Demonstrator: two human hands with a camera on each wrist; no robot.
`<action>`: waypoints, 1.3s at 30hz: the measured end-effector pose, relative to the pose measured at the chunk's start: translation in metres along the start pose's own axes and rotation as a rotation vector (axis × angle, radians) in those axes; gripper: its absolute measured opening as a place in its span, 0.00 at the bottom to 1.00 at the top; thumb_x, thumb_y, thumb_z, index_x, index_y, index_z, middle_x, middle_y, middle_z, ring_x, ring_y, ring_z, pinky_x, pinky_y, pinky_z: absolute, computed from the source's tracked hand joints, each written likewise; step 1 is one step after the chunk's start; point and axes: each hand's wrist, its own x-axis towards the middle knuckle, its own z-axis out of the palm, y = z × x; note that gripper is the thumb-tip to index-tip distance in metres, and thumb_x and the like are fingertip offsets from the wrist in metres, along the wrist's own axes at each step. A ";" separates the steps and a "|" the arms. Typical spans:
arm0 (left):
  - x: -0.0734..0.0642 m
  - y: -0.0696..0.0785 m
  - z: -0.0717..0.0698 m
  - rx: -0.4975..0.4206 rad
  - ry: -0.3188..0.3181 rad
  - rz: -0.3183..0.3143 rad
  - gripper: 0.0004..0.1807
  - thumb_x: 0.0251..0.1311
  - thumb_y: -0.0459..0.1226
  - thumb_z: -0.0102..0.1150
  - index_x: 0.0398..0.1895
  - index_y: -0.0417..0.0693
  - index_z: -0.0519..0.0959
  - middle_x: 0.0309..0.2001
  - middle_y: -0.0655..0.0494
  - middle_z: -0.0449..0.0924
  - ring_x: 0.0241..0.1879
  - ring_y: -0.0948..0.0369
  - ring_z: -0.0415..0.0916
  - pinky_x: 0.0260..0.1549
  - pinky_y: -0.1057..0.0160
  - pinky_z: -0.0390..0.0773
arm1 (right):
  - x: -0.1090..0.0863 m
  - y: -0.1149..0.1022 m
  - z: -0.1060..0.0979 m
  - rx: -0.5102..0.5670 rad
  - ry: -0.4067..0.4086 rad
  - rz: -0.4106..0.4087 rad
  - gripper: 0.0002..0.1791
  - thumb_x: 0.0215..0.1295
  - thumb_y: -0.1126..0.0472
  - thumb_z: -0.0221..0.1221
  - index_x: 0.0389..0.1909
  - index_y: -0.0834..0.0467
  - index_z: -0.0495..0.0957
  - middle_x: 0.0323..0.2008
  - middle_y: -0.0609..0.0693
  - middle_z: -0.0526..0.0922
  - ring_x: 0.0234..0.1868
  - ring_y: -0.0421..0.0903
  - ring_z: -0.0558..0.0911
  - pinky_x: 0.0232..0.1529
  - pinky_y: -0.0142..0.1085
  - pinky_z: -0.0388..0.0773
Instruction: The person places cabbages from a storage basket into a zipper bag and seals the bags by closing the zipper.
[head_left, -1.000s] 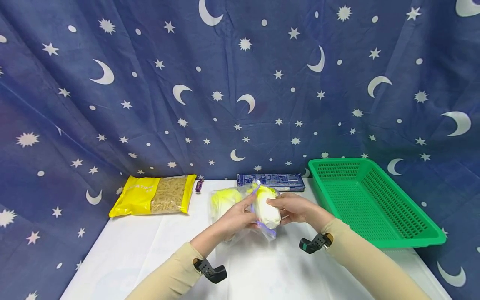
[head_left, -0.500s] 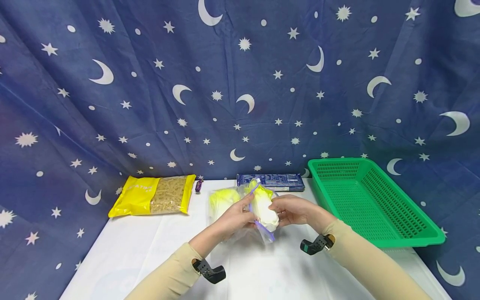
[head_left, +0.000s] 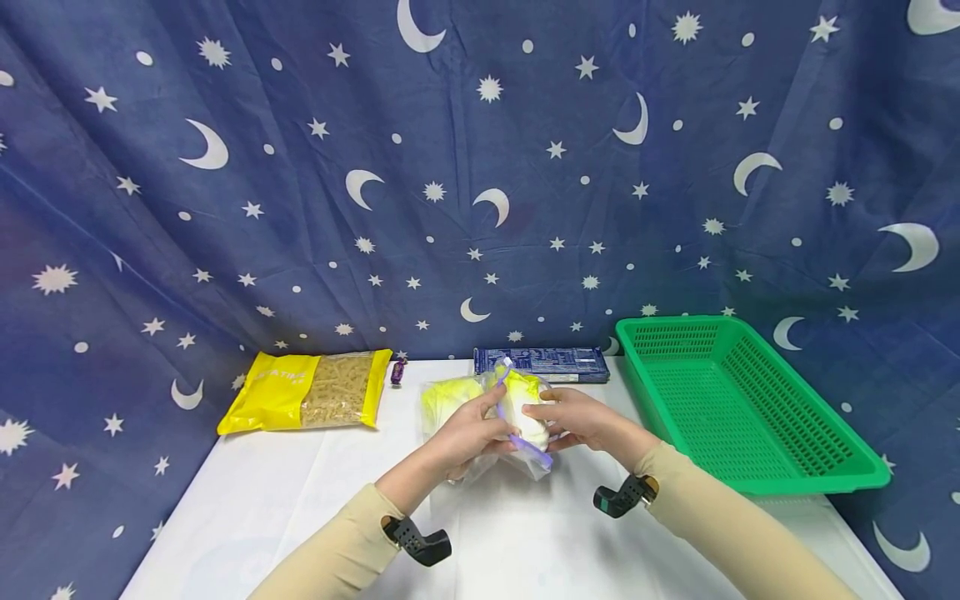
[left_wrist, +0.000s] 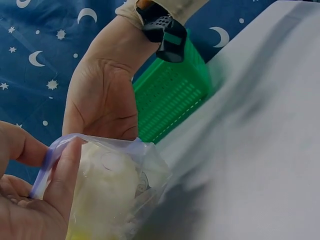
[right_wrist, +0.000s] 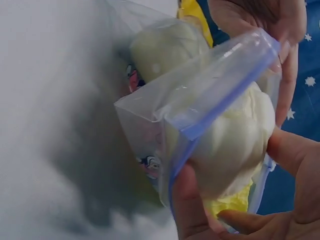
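A clear zip bag (head_left: pixel 525 467) with a purple strip along its mouth is held up over the table. Inside its left part lies one napa cabbage (head_left: pixel 444 402), pale with yellow leaf ends. My left hand (head_left: pixel 470 435) pinches the bag's rim between thumb and fingers, keeping the mouth apart. A second napa cabbage (right_wrist: pixel 232 150) sits in that mouth, white base towards me. My right hand (head_left: pixel 588 418) grips it from the right, with thumb and fingers at its sides. In the right wrist view, some right fingers (right_wrist: pixel 190 200) reach the purple strip.
At the back left lies a yellow pasta bag (head_left: pixel 307 392), beside a small purple wrapped candy (head_left: pixel 398 372). A flat dark-blue packet (head_left: pixel 570 364) lies behind the zip bag. A green plastic basket (head_left: pixel 787 483) stands at the right. A starry curtain (head_left: pixel 480 183) hangs behind the table.
My right hand has shifted slightly left, bringing the second napa cabbage further into the bag's mouth. My left hand stays nearly in place on the rim.
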 end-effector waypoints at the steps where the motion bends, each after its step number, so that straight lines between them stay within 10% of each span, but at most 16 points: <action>1: 0.000 0.000 0.000 -0.008 0.004 0.004 0.46 0.59 0.25 0.58 0.81 0.37 0.50 0.81 0.40 0.41 0.36 0.60 0.81 0.40 0.64 0.86 | 0.000 0.000 0.001 -0.008 0.013 -0.004 0.49 0.69 0.47 0.65 0.76 0.72 0.53 0.51 0.62 0.78 0.41 0.53 0.84 0.38 0.41 0.87; 18: 0.001 -0.003 -0.006 -0.057 0.031 0.036 0.46 0.61 0.24 0.55 0.82 0.39 0.48 0.82 0.40 0.39 0.32 0.64 0.79 0.40 0.66 0.85 | -0.007 0.026 -0.002 0.011 0.357 -0.217 0.16 0.71 0.64 0.58 0.53 0.70 0.74 0.56 0.67 0.75 0.53 0.58 0.79 0.48 0.48 0.85; 28: -0.002 0.000 -0.007 -0.029 0.043 0.036 0.46 0.61 0.25 0.58 0.82 0.41 0.50 0.82 0.41 0.39 0.34 0.61 0.81 0.40 0.64 0.86 | -0.006 0.047 0.014 0.173 0.295 -0.276 0.29 0.65 0.73 0.60 0.66 0.77 0.67 0.60 0.73 0.72 0.31 0.46 0.83 0.33 0.39 0.87; 39: -0.009 0.012 -0.017 0.053 0.028 0.043 0.47 0.61 0.27 0.57 0.82 0.42 0.49 0.82 0.42 0.41 0.33 0.60 0.82 0.41 0.62 0.86 | -0.010 0.030 0.015 -0.024 0.367 -0.355 0.39 0.55 0.74 0.59 0.72 0.71 0.65 0.64 0.68 0.75 0.22 0.46 0.80 0.29 0.45 0.84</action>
